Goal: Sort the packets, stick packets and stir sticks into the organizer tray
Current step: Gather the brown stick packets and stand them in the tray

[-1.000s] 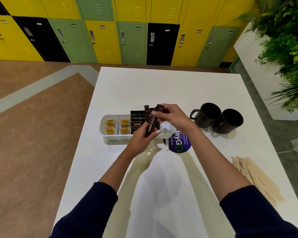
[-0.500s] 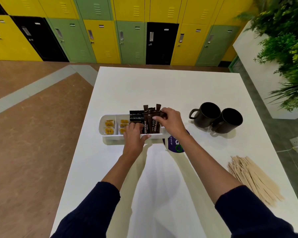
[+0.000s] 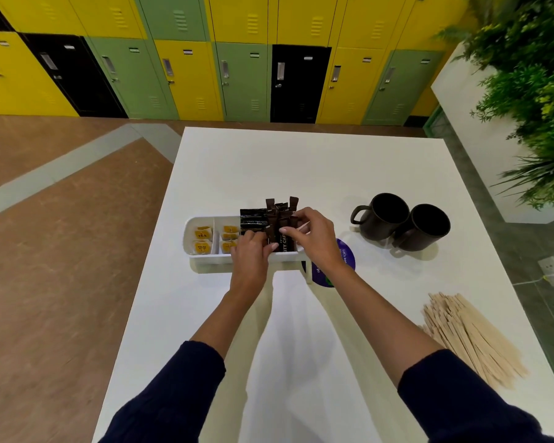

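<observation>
Centre-left, the organizer tray (image 3: 199, 265) on the white bench (image 3: 301, 161) has tea packets (image 3: 202, 240) in its left compartments & black packets (image 3: 252, 220) upright next. Beside those the left hand (image 3: 251, 252) curls its fingers vs. the foot of the brown stick packets (image 3: 280, 217) (thumb hidden, can't tell if it grips), while the right hand (image 3: 315, 239) pinches that bundle higher up, standing it in the tray. Step looks like seating the stick packets; next prob. needs a release w/o toppling them, then a reach to the stir sticks (image 3: 470, 337), loose at lower right, well apart from the tray.
</observation>
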### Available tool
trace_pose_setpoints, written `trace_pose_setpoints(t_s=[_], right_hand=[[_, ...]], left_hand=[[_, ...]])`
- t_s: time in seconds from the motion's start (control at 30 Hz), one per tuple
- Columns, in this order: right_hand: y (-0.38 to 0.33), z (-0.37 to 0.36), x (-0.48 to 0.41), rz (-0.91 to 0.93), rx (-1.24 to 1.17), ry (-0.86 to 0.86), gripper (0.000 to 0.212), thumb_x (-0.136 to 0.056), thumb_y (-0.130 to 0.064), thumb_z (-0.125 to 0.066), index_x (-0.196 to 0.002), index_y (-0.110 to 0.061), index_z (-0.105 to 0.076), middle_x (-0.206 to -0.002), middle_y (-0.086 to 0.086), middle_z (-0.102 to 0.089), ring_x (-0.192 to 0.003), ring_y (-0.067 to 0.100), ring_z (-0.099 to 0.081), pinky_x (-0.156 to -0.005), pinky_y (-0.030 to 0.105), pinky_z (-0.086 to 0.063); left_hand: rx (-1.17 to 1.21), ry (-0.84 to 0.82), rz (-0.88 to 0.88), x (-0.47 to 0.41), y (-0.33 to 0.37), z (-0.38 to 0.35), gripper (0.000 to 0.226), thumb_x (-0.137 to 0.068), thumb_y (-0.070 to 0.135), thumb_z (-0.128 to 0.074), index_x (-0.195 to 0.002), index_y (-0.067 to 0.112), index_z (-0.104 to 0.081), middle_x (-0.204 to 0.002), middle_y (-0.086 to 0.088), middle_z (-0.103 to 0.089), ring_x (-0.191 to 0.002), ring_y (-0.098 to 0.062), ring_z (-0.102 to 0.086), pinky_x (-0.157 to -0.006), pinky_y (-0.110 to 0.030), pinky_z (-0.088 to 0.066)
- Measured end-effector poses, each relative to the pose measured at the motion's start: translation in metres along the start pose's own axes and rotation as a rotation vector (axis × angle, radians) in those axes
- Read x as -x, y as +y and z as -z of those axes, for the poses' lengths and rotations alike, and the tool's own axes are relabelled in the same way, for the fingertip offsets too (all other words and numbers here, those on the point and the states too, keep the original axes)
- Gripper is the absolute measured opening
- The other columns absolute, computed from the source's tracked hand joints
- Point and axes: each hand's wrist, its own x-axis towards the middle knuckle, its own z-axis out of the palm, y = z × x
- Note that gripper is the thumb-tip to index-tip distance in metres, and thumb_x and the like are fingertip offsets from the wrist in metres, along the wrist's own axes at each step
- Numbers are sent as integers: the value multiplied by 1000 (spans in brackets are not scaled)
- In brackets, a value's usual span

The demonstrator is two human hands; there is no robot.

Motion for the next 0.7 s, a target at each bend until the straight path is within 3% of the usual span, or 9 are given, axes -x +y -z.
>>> trace_pose_setpoints(t_s=[0.1,0.27,0.5,0.7], right_hand=[[1,0,1,78,-11,35,21,-83,-23,-71,-100,-13,-63,-97,4,-63,-72,7,-55,-63,6,-43],[0,1,-4,133,23,33,7,-87,-16,-65,-93,-12,-66,-92,6,-63,-75,2,-55,-66,3,-39],[1,-1,-11,143,81,45,7,-87,-13,-64,-91,-9,-68,-91,8,-63,-76,8,-53,-68,1,-38],[0,-1,-13,118,68,62,13,-85,-14,-67,-96,-10,-66,-92,3,-53,-75,11,-55,-67,5,-39]], left_hand=[[-7,55,-32,-4,5,2,21,-95,21,-51,-96,3,-62,-94,-14,-60,-91,-30,-55,-77,-39,-39],[13,107,-43,-11,11,1,19,-93,20,-55,-94,3,-62,-90,-13,-65,-82,-28,-59,-68,-37,-42],[-5,93,-15,-17,12,-2,20,-93,24,-55,-92,5,-62,-86,-10,-67,-77,-23,-60,-62,-29,-38],[-1,90,-9,-18,14,-2,18,-91,24,-59,-90,6,-62,-84,-9,-67,-75,-23,-60,-62,-31,-42]])
